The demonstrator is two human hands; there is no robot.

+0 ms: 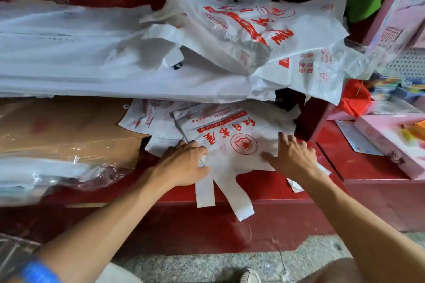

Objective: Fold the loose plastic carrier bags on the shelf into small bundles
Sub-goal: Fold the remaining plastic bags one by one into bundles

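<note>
1. Left hand (pixel 181 165) fingers pinching the carrier bag (pixel 232 145) edge; right hand (pixel 292 156) fingers pressing flat, released.
2. Bag lying at 6 o'clock on shelf (pixel 264 193), no fold showing yet.
3. Loose pile (pixel 253 37) at 12 o'clock waiting; no bundles visible.

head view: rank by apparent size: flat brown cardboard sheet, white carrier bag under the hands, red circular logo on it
1. Flat brown cardboard sheet
2. White carrier bag, partly covered by both hands
3. Red circular logo

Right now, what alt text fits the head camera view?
Two bare hands work a white carrier bag with red print on a red shelf: the left hand grips its edge, the right hand presses it flat. More bags pile behind.
</note>
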